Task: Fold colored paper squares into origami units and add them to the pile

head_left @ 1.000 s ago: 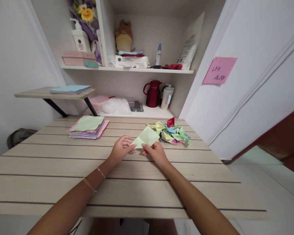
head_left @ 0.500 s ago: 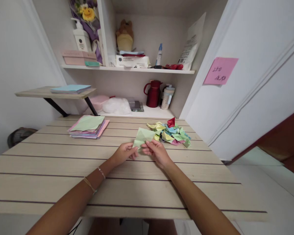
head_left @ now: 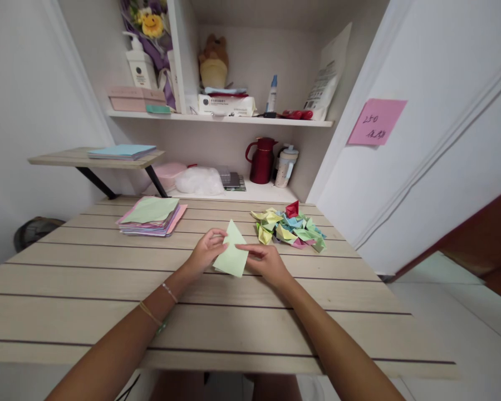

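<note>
A pale green sheet of folding paper (head_left: 232, 259) is held between both hands above the middle of the table, its surface tilted toward me and one corner pointing up. My left hand (head_left: 207, 250) pinches its left edge, thumb on the front face. On the other side my right hand (head_left: 268, 262) grips the right edge, the thumb over the front and the fingers behind. Close behind my right hand lies a heap of folded paper shapes (head_left: 292, 228) in yellow, blue, green, pink and red. A stack of coloured paper sheets (head_left: 152, 217) rests at the left, green on top.
The slatted wooden table (head_left: 242, 328) spans the view. A small raised shelf (head_left: 67, 159) with blue paper (head_left: 123, 151) stands at the back left. Behind the table, a red jug (head_left: 262, 161) and a pale bottle (head_left: 286, 167) occupy the cabinet. A pink note (head_left: 377, 122) is on the right wall.
The green paper has been turned, so a broader, pointed face now shows lower between the hands. My left hand has shifted slightly left and up; both hands still hold the sheet.
</note>
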The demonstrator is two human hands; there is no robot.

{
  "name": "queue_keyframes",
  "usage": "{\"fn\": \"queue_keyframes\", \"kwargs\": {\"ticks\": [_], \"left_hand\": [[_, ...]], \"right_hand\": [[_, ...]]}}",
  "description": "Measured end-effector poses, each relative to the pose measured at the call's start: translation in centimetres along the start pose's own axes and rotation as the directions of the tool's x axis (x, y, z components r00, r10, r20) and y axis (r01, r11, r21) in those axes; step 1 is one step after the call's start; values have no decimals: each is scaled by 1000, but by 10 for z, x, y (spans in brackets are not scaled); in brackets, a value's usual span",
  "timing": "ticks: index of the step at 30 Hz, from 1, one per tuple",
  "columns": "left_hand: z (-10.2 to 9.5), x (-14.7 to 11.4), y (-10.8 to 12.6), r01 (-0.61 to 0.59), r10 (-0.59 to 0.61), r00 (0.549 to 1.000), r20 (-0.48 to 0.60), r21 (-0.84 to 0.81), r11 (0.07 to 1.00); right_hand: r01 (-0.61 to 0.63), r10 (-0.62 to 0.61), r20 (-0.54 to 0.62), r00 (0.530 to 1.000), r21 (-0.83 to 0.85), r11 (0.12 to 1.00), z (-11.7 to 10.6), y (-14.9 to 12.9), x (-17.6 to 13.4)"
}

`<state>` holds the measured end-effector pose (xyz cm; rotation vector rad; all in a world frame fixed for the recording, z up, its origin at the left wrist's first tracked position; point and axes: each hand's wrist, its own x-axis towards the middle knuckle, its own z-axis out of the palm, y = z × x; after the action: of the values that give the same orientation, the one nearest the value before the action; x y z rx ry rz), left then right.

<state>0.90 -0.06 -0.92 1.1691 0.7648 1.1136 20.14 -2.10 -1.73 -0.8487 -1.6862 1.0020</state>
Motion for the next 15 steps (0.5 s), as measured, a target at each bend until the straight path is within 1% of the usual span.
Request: {"fn": "queue_keyframes", "kwargs": {"ticks": [3, 5, 7, 9, 12, 13, 15], "left_hand": [[-1, 0, 0, 12, -10, 1000, -23, 96, 995], [-2, -1, 2, 20, -18, 1000, -16, 132, 991], [-1, -3, 5, 22, -24, 1000, 13, 155, 988], [-1, -4, 6, 25, -37, 996, 75, 157, 987], [1, -6, 4, 41, -69, 980, 185, 148, 988], [1, -5, 2, 42, -72, 978, 197, 154, 987], [1, -5, -2, 31, -64, 981, 185, 173, 984]], "right_hand": [[7, -2, 77, 997, -57, 998, -1, -3, -1], [0, 7, 86, 996, -81, 997, -3, -5, -1], [-19, 24, 45, 999, -97, 995, -3, -5, 0], [-50, 48, -24, 999, -85, 995, -2, -2, 1], [-101, 106, -93, 990, 58, 993, 1, 3, 2], [-115, 126, -97, 987, 118, 986, 2, 4, 2], [-137, 158, -90, 983, 204, 969, 4, 7, 2]]}}
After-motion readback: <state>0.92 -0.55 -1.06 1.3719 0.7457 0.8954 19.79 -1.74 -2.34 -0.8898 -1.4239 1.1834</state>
